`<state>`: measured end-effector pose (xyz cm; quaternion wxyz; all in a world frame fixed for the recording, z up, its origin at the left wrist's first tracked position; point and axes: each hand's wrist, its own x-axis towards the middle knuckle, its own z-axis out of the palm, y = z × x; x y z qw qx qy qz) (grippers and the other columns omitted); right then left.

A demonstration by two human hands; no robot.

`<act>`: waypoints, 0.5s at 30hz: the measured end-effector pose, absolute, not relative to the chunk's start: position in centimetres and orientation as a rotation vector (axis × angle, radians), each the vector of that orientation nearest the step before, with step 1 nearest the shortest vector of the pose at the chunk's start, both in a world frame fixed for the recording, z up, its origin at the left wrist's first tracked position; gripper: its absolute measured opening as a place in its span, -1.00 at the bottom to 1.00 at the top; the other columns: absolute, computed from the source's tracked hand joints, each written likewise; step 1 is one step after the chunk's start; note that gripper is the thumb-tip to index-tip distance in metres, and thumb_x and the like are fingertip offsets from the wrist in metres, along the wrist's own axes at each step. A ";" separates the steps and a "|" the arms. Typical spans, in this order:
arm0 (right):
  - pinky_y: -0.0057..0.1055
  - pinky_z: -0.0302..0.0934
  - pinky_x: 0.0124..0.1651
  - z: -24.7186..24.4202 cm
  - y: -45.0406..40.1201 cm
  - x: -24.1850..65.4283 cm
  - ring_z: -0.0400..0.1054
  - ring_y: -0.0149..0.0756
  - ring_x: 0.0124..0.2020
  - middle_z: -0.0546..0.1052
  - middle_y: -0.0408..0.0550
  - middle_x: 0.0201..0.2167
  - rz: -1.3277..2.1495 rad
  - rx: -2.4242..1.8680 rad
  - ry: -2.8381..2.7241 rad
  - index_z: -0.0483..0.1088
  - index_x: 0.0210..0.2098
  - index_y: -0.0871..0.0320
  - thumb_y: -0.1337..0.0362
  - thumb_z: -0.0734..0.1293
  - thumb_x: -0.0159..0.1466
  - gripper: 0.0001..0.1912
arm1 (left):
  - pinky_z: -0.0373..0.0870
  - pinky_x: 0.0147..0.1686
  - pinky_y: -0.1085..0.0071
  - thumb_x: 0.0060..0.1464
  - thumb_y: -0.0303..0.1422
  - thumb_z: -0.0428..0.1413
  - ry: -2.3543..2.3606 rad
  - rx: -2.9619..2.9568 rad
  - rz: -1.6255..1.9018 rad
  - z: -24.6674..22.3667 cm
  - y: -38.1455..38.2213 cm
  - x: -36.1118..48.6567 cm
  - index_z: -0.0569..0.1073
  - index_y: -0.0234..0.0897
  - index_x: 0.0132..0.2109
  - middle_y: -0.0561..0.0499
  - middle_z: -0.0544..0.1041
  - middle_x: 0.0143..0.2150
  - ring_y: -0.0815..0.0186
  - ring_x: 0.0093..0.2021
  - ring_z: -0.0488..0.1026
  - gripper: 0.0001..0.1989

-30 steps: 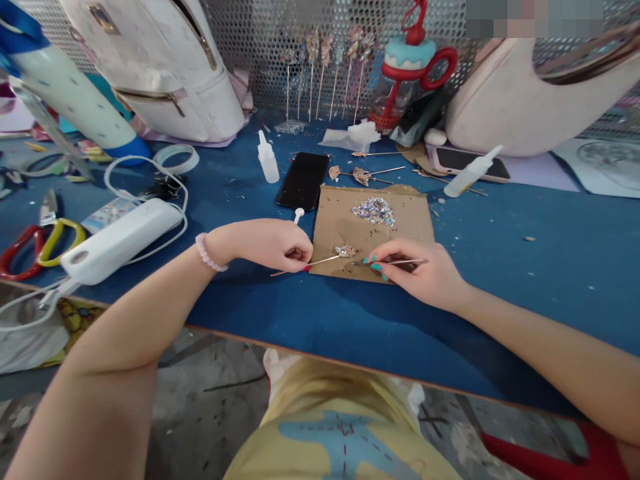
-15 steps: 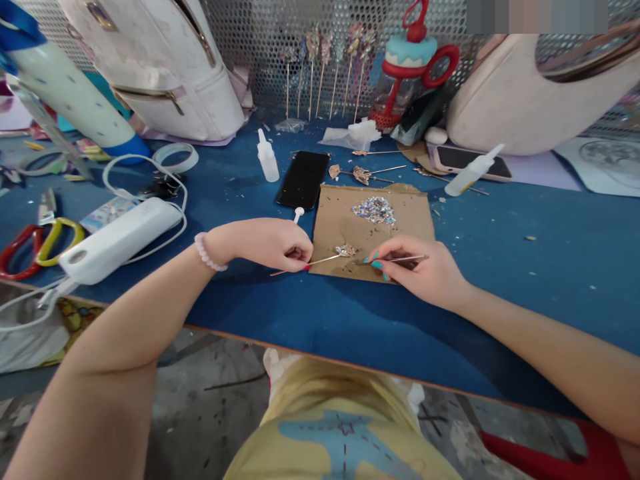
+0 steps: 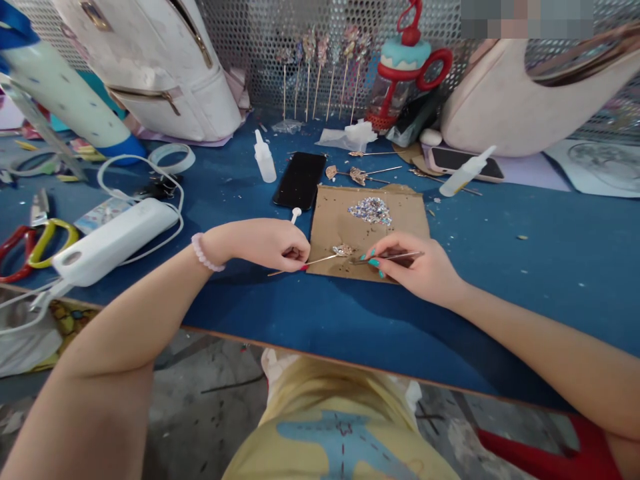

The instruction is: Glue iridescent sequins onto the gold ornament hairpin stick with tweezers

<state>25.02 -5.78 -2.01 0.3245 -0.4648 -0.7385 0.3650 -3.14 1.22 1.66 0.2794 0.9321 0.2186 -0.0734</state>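
My left hand (image 3: 273,245), closed, pinches the shaft of a thin gold stick, which looks like a hair stick (image 3: 324,257). The leaf-shaped head (image 3: 343,250) lies over a cardboard sheet (image 3: 327,213) and carries shiny stones. Between the thumb and fingers of my right hand (image 3: 417,267) is a pair of slim metal tweezers (image 3: 407,256). Their tips point left, just beside the head and apart from it as far as I can see. On the cardboard's far half lies a pile of small glittering stones (image 3: 371,211). Dark specks are scattered around it.
Behind the cardboard lie a black phone (image 3: 300,180) and more gold sticks (image 3: 358,175). Glue bottles stand left (image 3: 265,158) and lean right (image 3: 465,175). Scissors (image 3: 43,233) and a white power strip (image 3: 117,241) lie left. Decorated sticks (image 3: 320,80) stand upright at the mesh.
The whole view has shifted slightly. Both hands keep their grips on the hair stick and the tweezers, and nothing else has visibly moved.
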 end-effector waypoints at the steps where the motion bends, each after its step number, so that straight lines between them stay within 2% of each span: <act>1: -0.45 0.30 -0.49 -2.0 -5.8 25.1 0.39 -0.43 -0.56 0.55 -0.06 -0.42 0.930 -1.216 -1.963 0.43 -0.31 0.16 0.28 0.35 0.21 -0.92 | 0.10 -0.45 0.48 0.16 -0.36 -0.01 0.588 2.499 -0.198 1.6 1.2 -3.2 0.35 -0.28 -0.48 0.12 0.39 -0.52 0.48 -0.53 0.24 -0.75; 15: -0.47 0.29 -0.51 -1.8 -5.8 25.2 0.38 -0.46 -0.58 0.58 -0.04 -0.38 0.875 -1.176 -2.017 0.45 -0.33 0.16 0.29 0.35 0.22 -0.93 | 0.12 -0.46 0.47 0.12 -0.39 0.01 0.578 2.479 -0.177 1.6 1.3 -3.3 0.37 -0.28 -0.49 0.11 0.40 -0.53 0.46 -0.54 0.26 -0.78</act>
